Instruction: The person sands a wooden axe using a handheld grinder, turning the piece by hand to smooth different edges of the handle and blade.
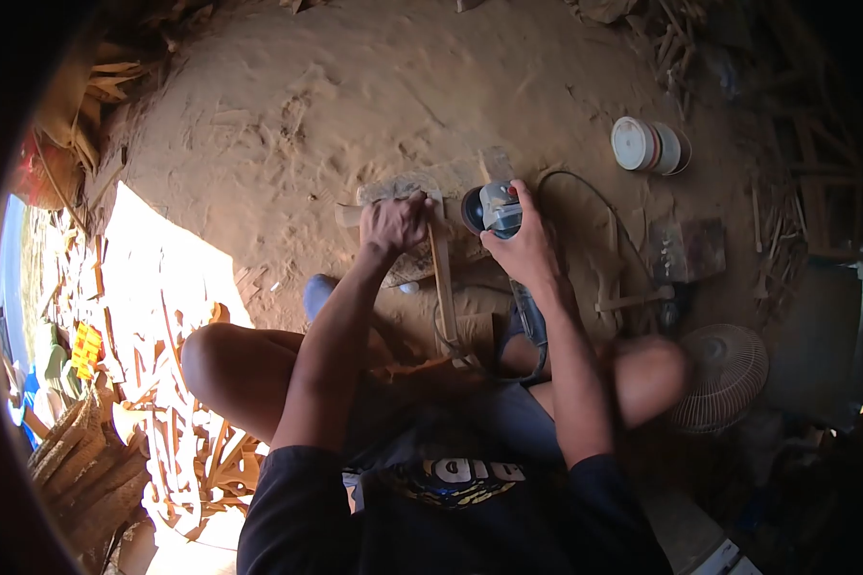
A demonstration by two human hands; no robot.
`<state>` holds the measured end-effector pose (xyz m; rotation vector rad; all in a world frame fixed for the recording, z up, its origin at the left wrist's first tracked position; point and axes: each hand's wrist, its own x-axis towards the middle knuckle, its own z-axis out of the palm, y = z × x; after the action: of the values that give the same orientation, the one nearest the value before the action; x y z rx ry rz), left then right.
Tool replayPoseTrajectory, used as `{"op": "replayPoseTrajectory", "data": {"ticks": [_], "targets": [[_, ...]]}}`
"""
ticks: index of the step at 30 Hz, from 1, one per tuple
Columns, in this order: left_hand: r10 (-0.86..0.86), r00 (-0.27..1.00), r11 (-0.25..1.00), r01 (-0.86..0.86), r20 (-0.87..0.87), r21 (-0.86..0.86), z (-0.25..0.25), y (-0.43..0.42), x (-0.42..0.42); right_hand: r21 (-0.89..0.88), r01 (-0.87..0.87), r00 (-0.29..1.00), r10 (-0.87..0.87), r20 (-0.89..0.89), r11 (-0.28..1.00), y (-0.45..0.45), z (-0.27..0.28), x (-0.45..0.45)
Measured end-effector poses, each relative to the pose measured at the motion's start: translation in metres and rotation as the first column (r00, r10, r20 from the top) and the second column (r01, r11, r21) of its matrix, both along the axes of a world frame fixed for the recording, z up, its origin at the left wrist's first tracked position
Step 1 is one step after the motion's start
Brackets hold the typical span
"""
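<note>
My left hand point(393, 222) is closed over a curved wooden piece whose long narrow leg point(442, 273) runs down toward my lap. The piece rests against a low dusty block point(470, 172) on the ground. In my right hand point(530, 251) is an angle grinder point(501, 203), held round its head, with the dark disc on its left side facing the wood. The disc appears apart from the wood, by a small gap. My fingers hide part of the wooden piece and part of the grinder's body.
A dark cord point(594, 187) loops to the right of the grinder. A white bucket point(650, 146) lies on the sandy ground at upper right. A round fan point(724, 377) stands by my right knee. Wooden pieces point(187, 450) are heaped on the left in bright sun.
</note>
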<state>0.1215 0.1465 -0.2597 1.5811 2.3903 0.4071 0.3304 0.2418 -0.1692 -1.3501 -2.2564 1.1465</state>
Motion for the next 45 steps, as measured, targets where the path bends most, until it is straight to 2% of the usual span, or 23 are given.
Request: {"op": "replayPoseTrajectory", "data": {"ticks": [3, 9, 12, 13, 16, 20, 22, 24, 25, 26, 28, 31, 33, 36, 38, 42, 45], "targets": [[0.009, 1.0, 0.998, -0.009, 0.005, -0.069, 0.003, 0.001, 0.0, -0.063, 0.037, 0.996, -0.041, -0.075, 0.997, 0.006, -0.019, 0.017], [0.009, 1.0, 0.99, -0.009, -0.004, -0.139, 0.0, 0.004, -0.001, -0.098, 0.074, 0.992, -0.083, -0.091, 0.992, 0.01, -0.042, 0.054], [0.002, 1.0, 0.995, -0.001, 0.01, -0.097, -0.006, 0.001, -0.002, -0.1, 0.086, 0.994, -0.092, -0.064, 0.991, 0.005, -0.056, 0.068], [0.009, 1.0, 0.995, -0.008, 0.008, -0.101, -0.003, 0.002, -0.001, -0.147, 0.082, 0.992, -0.096, -0.088, 0.986, 0.004, -0.055, 0.07], [0.006, 1.0, 1.0, -0.005, 0.007, -0.024, 0.001, 0.002, -0.008, -0.055, 0.101, 0.958, -0.112, -0.265, 0.993, -0.007, -0.033, 0.068], [0.162, 0.986, 0.986, -0.161, 0.035, -0.038, 0.013, 0.016, -0.035, -0.054, 0.143, 0.959, -0.151, -0.24, 0.988, -0.01, 0.012, 0.06], [0.16, 0.977, 0.985, -0.15, 0.143, -0.083, 0.009, 0.014, -0.043, -0.028, 0.141, 0.957, -0.144, -0.252, 0.99, -0.011, 0.025, 0.058], [0.158, 0.942, 0.981, -0.115, 0.297, -0.155, -0.009, 0.006, -0.041, 0.075, 0.105, 0.956, -0.08, -0.282, 0.992, -0.01, 0.011, 0.057], [0.147, 0.882, 0.984, -0.085, 0.449, -0.155, -0.03, 0.002, -0.039, 0.124, 0.087, 0.955, -0.047, -0.294, 0.988, -0.01, 0.005, 0.056], [0.035, 0.904, 0.997, -0.003, 0.426, -0.076, -0.068, -0.005, -0.039, 0.13, 0.05, 0.979, -0.023, -0.202, 0.99, -0.012, 0.008, 0.054], [0.103, 0.934, 0.989, -0.058, 0.341, -0.139, -0.04, -0.009, -0.013, 0.127, -0.017, 1.0, 0.019, -0.011, 0.992, -0.019, 0.016, 0.049], [-0.014, 0.995, 0.996, 0.023, 0.1, -0.082, -0.043, -0.016, 0.005, 0.137, -0.061, 0.993, 0.047, 0.105, 0.989, -0.035, -0.003, 0.044], [-0.037, 0.994, 0.995, 0.047, 0.106, -0.093, -0.04, -0.016, 0.005, 0.148, -0.093, 0.988, 0.072, 0.139, 0.985, -0.043, -0.016, 0.042], [-0.047, 0.996, 0.992, 0.055, 0.077, -0.114, -0.053, -0.016, 0.004, 0.167, -0.13, 0.99, 0.117, 0.083, 0.977, -0.049, -0.031, 0.039], [-0.047, 0.997, 0.992, 0.054, 0.061, -0.116, -0.045, -0.015, 0.007, 0.155, -0.136, 0.99, 0.127, 0.069, 0.978, -0.053, -0.031, 0.036], [-0.044, 0.996, 0.986, 0.056, 0.082, -0.155, -0.023, -0.016, 0.012, 0.085, -0.132, 0.974, 0.113, 0.197, 0.988, -0.057, -0.028, 0.029], [-0.026, 0.997, 0.979, 0.041, 0.077, -0.199, -0.038, -0.014, 0.008, -0.001, -0.157, 0.951, 0.151, 0.271, 0.988, -0.058, -0.006, 0.019]]}}
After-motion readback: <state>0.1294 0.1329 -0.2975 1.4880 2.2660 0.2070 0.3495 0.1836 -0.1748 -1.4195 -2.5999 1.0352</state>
